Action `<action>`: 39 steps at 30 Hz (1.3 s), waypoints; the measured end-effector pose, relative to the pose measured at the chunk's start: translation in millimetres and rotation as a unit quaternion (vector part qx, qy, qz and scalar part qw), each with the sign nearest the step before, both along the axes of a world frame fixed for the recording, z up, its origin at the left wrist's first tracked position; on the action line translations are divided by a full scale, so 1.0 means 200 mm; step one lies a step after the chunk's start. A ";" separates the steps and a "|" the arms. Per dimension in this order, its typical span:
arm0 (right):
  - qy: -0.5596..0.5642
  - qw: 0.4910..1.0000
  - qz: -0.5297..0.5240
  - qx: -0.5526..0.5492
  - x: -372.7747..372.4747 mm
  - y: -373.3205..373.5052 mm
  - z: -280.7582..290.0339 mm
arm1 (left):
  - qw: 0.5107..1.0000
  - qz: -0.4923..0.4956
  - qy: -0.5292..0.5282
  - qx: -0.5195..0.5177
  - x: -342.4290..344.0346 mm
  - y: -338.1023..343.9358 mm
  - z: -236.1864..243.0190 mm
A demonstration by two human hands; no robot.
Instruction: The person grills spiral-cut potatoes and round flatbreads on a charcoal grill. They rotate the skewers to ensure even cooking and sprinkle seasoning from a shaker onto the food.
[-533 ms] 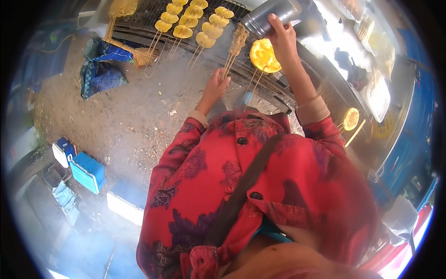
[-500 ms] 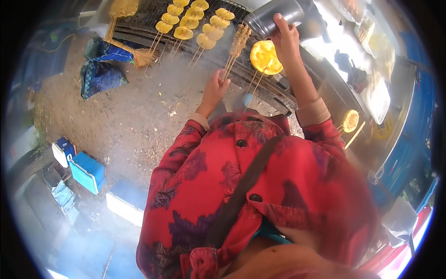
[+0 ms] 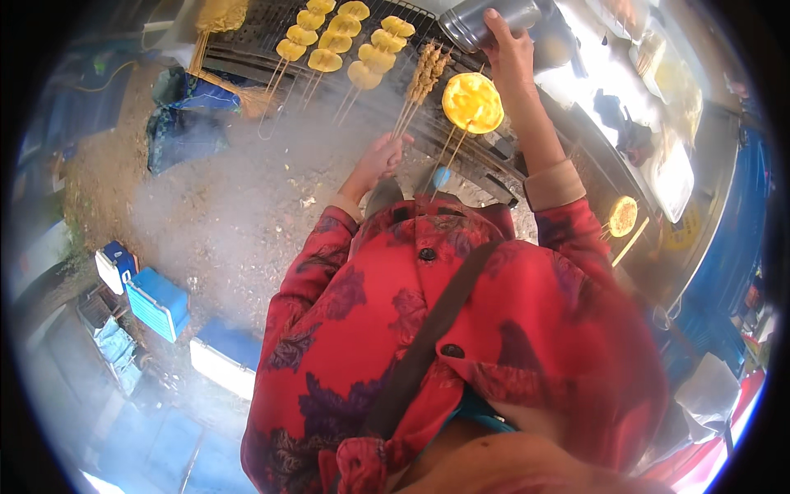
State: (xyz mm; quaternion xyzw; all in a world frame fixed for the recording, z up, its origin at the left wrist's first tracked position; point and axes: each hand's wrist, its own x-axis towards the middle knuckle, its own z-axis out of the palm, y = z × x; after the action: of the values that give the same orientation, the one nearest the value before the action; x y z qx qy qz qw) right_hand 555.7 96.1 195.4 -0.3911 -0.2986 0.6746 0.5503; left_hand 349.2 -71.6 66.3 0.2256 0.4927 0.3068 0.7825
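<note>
My left hand is closed on the thin sticks of several brown meat skewers, whose loaded ends are over the grill. Above them at the top, my right hand grips a dark metal canister, tipped toward the left and close to the meat. Just right of the meat, a round bright yellow food on two sticks sits at the grill's edge. Rows of skewered yellow slices lie across the grate to the left. Pale smoke drifts below them.
A straw brush and blue fabric are at upper left. A metal counter on the right has white trays and a round skewered item. Cool boxes stand on the dirt ground at lower left.
My right hand and the canister have shifted slightly up and right. My left hand has turned a little with the skewers. Smoke over the ground at left has thickened.
</note>
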 end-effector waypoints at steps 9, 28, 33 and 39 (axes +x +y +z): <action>0.007 0.999 0.027 -0.038 -0.01 -0.09 0.08 | 1.000 -0.002 -0.009 0.020 0.00 0.00 -0.01; -0.591 0.744 0.219 0.221 0.07 0.62 -0.04 | 0.741 0.005 0.568 0.359 0.13 -0.06 -0.04; -0.688 0.630 0.253 0.256 -0.03 0.71 -0.17 | 0.914 -0.009 0.321 0.249 0.03 -0.05 -0.06; -0.683 0.639 0.193 0.295 0.01 0.65 -0.12 | 0.986 0.038 -0.160 -0.037 -0.04 0.03 -0.03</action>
State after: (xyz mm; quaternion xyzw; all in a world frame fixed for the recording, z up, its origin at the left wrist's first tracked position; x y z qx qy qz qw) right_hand 557.1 226.4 171.6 -0.4907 -0.8417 0.1823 0.1328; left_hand 340.6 -65.7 60.9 0.1258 0.3802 0.3503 0.8467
